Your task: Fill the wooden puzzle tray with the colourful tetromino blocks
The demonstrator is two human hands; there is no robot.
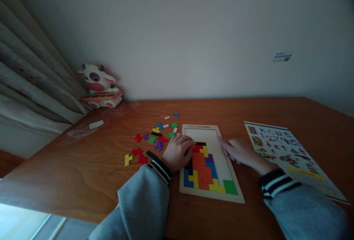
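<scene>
A wooden puzzle tray lies on the table, its lower and middle left part filled with coloured block pieces, among them orange pieces and a green square. My left hand rests over the tray's left edge, fingers bent and together, fingertips at a red piece beneath a black one. Whether it grips a piece is hidden. At the tray's right rim is my right hand, index finger stretched out onto the frame and the other fingers curled, with no piece visible in it.
Loose coloured pieces are scattered left of the tray. A printed pattern sheet lies to the right. A cow toy stands at the back left by a curtain. Behind the wooden table is a wall.
</scene>
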